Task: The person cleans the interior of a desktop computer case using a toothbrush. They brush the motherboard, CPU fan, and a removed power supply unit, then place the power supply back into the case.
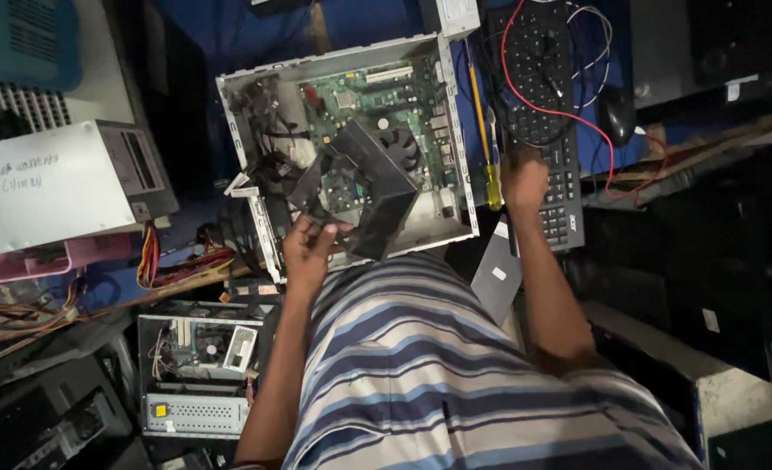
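Note:
An open desktop computer case (456, 130) lies on a blue surface, its green motherboard (369, 96) exposed. My left hand (309, 248) grips a black plastic fan shroud (377, 187) that is tilted above the board, near the case's front edge. A black cooling fan (402, 144) shows just behind the shroud. My right hand (523, 178) rests on the black keyboard (547, 113) to the right of the case, close to a yellow-handled screwdriver (491, 174). Whether that hand holds anything is hidden.
A red wire (569, 111) and a black mouse (617, 113) lie at the keyboard. A grey power supply box (64, 183) sits at left over a pink tray (46, 261). Another opened case (196, 348) stands lower left. Dark equipment fills the right.

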